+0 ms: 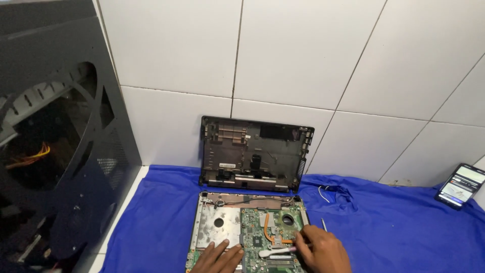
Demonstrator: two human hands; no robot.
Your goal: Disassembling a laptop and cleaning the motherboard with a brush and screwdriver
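Right hand (323, 250) is closed around a small white brush-like tool (277, 251), pinched at its handle end, with the tool's pale head lying across the green laptop motherboard (262, 237) near the board's lower middle. What kind of tool it is exactly is too small to tell.

Left hand (218, 258) rests flat and open, fingers spread, on the bare silver metal tray of the laptop base (218, 225), just left of the board; it grips nothing and appears to steady the unit.

The board sits exposed in the opened laptop chassis, which lies flat on the blue cloth over the tabletop (394, 232). A copper heat pipe (269, 230) curves across the board toward the round fan opening (288, 220) at upper right. The fan itself does not show clearly.

Judged progress: disassembly is done as far as the cover goes. The black plastic bottom cover (252, 154) is off and leans upright against the white tiled wall (303, 55) behind the chassis. Work on the board surface is under way; board and heat pipe remain seated, and reassembly is not started.

Further out: a thin metal tool (324, 225) lies on the cloth just right of the chassis, a white wire loop (323, 192) beyond it. A smartphone with lit screen (462, 185) leans at far right. A dark grey perforated computer case panel (60, 136) stands at left.
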